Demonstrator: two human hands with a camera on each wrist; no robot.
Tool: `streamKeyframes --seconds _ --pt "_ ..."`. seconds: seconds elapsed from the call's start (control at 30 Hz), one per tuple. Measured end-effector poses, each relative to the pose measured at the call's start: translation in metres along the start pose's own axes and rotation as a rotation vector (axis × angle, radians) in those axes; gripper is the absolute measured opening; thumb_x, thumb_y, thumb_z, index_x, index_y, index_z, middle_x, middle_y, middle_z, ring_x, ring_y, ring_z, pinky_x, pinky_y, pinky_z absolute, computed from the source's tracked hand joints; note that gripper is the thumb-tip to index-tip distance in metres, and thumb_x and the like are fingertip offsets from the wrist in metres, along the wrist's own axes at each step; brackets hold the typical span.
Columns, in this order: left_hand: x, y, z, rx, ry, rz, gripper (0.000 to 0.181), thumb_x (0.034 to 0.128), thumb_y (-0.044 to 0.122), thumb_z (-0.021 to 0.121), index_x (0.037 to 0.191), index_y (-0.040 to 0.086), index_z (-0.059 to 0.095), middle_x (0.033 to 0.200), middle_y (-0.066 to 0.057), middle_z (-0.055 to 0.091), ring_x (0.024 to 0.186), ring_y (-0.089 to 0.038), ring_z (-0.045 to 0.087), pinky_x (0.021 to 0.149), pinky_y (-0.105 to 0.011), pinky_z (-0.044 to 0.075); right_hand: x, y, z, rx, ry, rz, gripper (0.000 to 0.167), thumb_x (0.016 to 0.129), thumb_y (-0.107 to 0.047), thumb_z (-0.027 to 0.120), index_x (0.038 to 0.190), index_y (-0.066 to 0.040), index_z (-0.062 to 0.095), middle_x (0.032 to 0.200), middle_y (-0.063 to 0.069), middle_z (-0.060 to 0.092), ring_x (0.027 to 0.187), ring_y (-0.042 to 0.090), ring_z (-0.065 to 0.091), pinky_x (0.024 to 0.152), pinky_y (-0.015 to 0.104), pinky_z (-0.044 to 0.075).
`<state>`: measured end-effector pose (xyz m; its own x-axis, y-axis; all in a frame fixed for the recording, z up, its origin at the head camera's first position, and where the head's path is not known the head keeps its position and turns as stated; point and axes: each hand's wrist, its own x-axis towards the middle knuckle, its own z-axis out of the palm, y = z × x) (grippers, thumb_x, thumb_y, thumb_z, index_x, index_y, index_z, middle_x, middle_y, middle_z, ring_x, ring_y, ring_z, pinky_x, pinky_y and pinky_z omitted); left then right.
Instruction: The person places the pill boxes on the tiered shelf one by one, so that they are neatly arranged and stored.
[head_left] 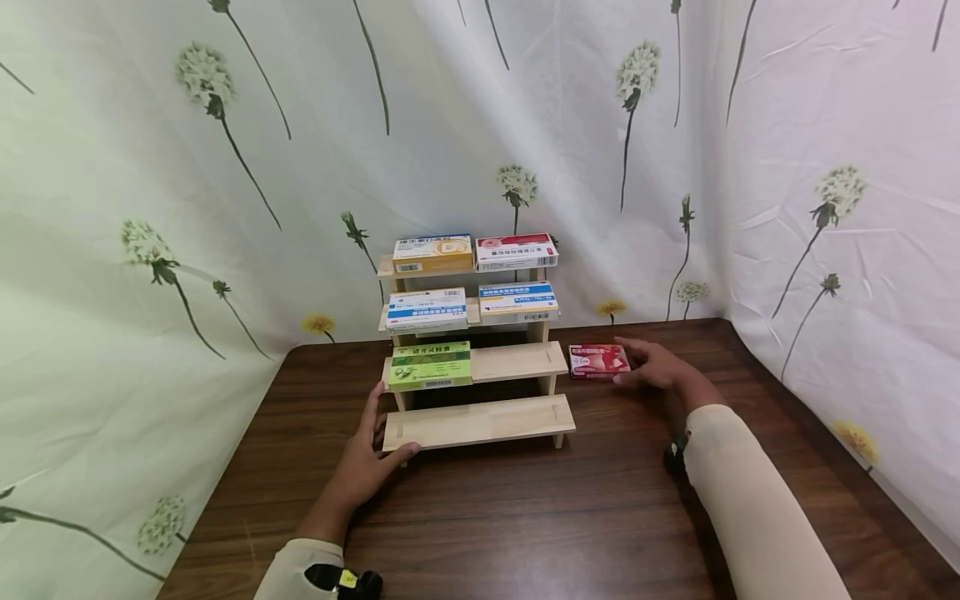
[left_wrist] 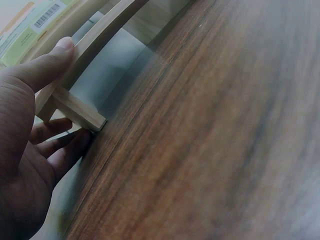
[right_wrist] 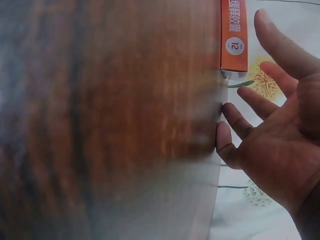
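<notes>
A stepped wooden rack [head_left: 480,423] with medicine boxes on its upper steps stands on the table. My left hand [head_left: 366,467] holds the rack's lower left end, its thumb over the lowest step and its fingers down at the side by the leg [left_wrist: 80,108]. Right of the rack, a red medicine box [head_left: 597,361] lies flat on the table. My right hand [head_left: 660,367] is at that box's right end, thumb and fingers spread. In the right wrist view the fingers stand apart from the red box [right_wrist: 234,35]. A green medicine box [head_left: 430,375] sits on the second step from the bottom, at the left.
Two boxes in white and blue, a left one [head_left: 426,310] and a right one [head_left: 519,300], lie on the third step. On top are a yellow-and-white box [head_left: 432,252] and a red-and-white box [head_left: 516,252]. Dandelion-print cloth [head_left: 570,125] hangs behind the brown table [head_left: 525,517].
</notes>
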<state>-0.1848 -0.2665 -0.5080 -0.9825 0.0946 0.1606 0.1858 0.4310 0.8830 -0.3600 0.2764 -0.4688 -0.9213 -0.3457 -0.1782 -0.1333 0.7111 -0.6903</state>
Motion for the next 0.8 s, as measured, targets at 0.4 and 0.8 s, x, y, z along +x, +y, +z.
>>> streamKeyframes --seconds 0.4,0.8 --pt "-0.0005 -0.0014 -0.0005 0.013 0.001 0.002 0.118 0.0984 0.028 0.086 0.176 0.042 -0.002 0.172 -0.032 0.037 0.151 -0.053 0.050 0.105 -0.064 0.057 0.0037 0.0018 -0.0003 -0.041 0.003 0.004 0.078 0.100 -0.028 0.083 0.168 -0.016 0.047 0.178 0.029 0.025 0.164 0.057 0.018 0.130 0.073 0.019" --pt "-0.0008 0.0027 -0.0001 -0.012 -0.001 -0.006 0.119 0.0972 0.026 0.087 0.175 0.045 -0.001 0.168 -0.031 0.045 0.146 -0.049 0.057 0.101 -0.057 0.061 0.0062 0.0025 -0.0011 -0.087 0.029 0.000 0.064 0.103 -0.020 0.079 0.161 -0.009 0.055 0.173 0.030 0.035 0.162 0.057 0.025 0.130 0.072 0.021"
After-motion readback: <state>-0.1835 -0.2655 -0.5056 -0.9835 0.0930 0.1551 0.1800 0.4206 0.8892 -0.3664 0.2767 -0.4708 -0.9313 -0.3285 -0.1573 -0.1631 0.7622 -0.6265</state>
